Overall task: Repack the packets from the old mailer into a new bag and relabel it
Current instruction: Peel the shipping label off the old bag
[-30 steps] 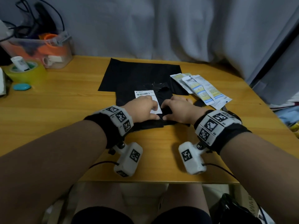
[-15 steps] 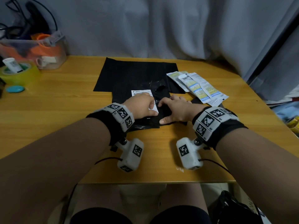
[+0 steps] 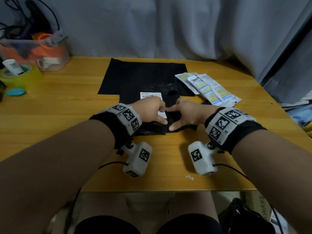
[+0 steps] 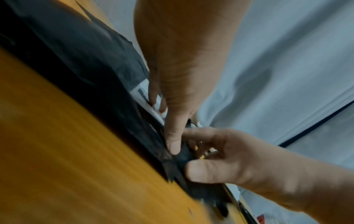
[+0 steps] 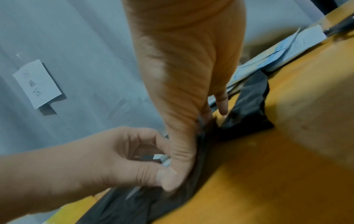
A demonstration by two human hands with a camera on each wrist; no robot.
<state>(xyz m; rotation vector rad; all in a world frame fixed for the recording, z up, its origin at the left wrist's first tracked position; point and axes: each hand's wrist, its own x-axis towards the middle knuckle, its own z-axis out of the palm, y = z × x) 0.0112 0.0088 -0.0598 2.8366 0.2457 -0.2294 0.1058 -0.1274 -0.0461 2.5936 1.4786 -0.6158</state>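
Note:
The old black mailer (image 3: pixel 130 98) lies near the table's front, with a white barcode label (image 3: pixel 151 95) stuck on it. My left hand (image 3: pixel 160 114) covers the label's near part, and its curled fingers and thumb pick at the label's edge (image 4: pixel 141 94). Just to the right, my right hand (image 3: pixel 175 118) presses the mailer (image 5: pixel 247 113) down with thumb and index finger spread. The two hands almost touch. The new black bag (image 3: pixel 143 73) lies flat behind. Several white, yellow and blue packets (image 3: pixel 209 86) lie fanned out at the right.
A clear plastic bin (image 3: pixel 33 51) with orange things stands at the back left. In front of it are a yellow-green tape roll (image 3: pixel 18 76) and a teal object (image 3: pixel 16 92). A grey curtain hangs behind the table. The table's front edge (image 3: pixel 168 188) is near my wrists.
Both hands stay on the mailer. The right thumb has stretched out toward the near edge, and the left fingers have worked a little along the label.

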